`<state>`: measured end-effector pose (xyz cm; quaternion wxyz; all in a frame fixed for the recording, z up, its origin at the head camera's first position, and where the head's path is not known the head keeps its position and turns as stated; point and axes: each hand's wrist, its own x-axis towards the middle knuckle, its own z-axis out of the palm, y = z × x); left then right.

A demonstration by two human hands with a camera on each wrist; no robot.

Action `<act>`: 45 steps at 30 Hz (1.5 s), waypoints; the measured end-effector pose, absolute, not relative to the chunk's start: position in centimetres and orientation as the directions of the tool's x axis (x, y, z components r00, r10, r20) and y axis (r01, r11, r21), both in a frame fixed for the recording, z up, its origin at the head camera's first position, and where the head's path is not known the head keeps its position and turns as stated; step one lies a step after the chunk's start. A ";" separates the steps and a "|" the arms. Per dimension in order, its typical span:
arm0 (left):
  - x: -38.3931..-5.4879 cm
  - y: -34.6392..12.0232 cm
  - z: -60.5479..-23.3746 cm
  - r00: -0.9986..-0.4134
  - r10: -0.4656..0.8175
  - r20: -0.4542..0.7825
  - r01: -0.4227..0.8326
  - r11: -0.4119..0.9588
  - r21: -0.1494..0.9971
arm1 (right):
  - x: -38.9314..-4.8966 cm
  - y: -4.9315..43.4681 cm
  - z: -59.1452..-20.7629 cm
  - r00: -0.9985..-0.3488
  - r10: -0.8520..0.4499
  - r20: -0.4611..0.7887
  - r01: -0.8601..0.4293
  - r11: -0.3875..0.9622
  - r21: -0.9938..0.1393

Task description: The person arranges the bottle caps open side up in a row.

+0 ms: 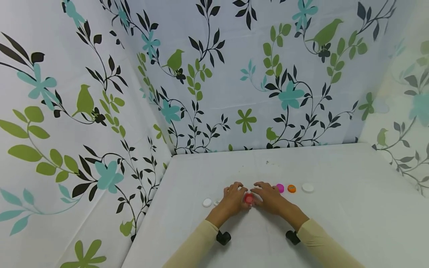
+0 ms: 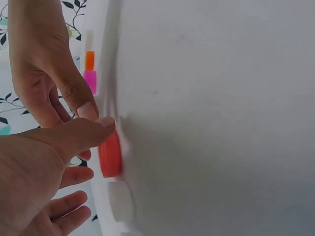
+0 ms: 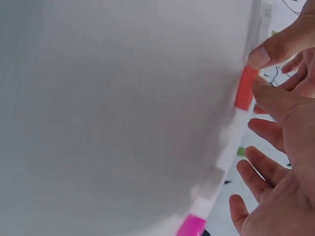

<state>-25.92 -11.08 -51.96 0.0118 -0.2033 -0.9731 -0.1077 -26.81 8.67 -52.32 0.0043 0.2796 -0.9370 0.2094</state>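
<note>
A round red cap (image 1: 249,198) lies on the white table between the two hands. My left hand (image 1: 234,197) grips its left side, the thumb on the near edge and the fingers bent round the far side. From the other side my right hand (image 1: 270,198) holds it, the thumb at the near right edge. Both thumbs meet close to the red cap (image 2: 110,160) in the left wrist view. A pale cap (image 2: 121,201) stands beside it there. In the right wrist view a whitish cap (image 3: 211,183) sits between the red one and a magenta cap (image 3: 192,226).
Left of the hands lie a white cap (image 1: 207,202) and a pale one (image 1: 216,203), partly hidden. To the right, in a row, are the magenta cap (image 1: 280,188), an orange cap (image 1: 291,188) and a larger white lid (image 1: 307,187). Patterned cloth (image 1: 248,93) hangs behind the table.
</note>
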 end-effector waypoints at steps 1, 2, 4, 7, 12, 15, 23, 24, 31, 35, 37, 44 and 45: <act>-26.0 -10.9 -51.8 -0.915 0.400 0.061 0.404 0.894 0.196 | -26.9 9.0 -52.2 -0.844 -0.519 0.132 -0.526 0.757 -0.388; -26.1 -10.7 -51.6 -0.911 0.408 0.062 0.412 0.893 0.182 | -27.0 9.4 -52.2 -0.846 -0.514 0.141 -0.525 0.760 -0.383; -26.3 -10.3 -51.1 -0.906 0.421 0.055 0.423 0.887 0.185 | -27.4 10.1 -52.0 -0.855 -0.495 0.153 -0.514 0.772 -0.375; -26.9 -9.3 -50.4 -0.901 0.430 0.058 0.433 0.877 0.208 | -28.1 11.3 -51.8 -0.870 -0.465 0.162 -0.491 0.796 -0.353; -28.2 -7.2 -50.2 -0.901 0.432 0.037 0.430 0.878 0.212 | -28.9 12.7 -51.8 -0.892 -0.435 0.124 -0.452 0.836 -0.313; -28.9 -5.9 -50.3 -0.901 0.434 0.024 0.430 0.883 0.190 | -29.3 13.3 -51.8 -0.904 -0.417 0.098 -0.426 0.850 -0.311; -30.2 -3.8 -50.6 -0.909 0.417 -0.019 0.408 0.897 0.168 | -29.8 13.6 -52.1 -0.911 -0.403 0.082 -0.405 0.842 -0.356; -30.2 -3.6 -50.6 -0.910 0.414 -0.022 0.405 0.899 0.166 | -29.8 13.6 -52.2 -0.913 -0.401 0.076 -0.400 0.840 -0.366; -30.4 -2.8 -50.8 -0.916 0.400 -0.021 0.392 0.907 0.154 | -29.6 13.5 -52.4 -0.921 -0.382 0.079 -0.383 0.844 -0.376; -30.4 -2.7 -50.9 -0.919 0.395 -0.015 0.389 0.911 0.140 | -29.6 13.6 -52.5 -0.914 -0.393 0.102 -0.402 0.840 -0.365; -30.4 -2.7 -50.8 -0.919 0.395 -0.016 0.389 0.911 0.135 | -29.7 13.6 -52.6 -0.911 -0.397 0.115 -0.410 0.837 -0.361; -30.1 -3.2 -50.8 -0.911 0.412 -0.005 0.406 0.899 0.163 | -29.8 13.6 -52.7 -0.904 -0.407 0.133 -0.427 0.829 -0.360; -30.2 -3.3 -50.8 -0.911 0.414 0.000 0.407 0.897 0.172 | -29.9 13.6 -52.7 -0.902 -0.410 0.136 -0.431 0.829 -0.358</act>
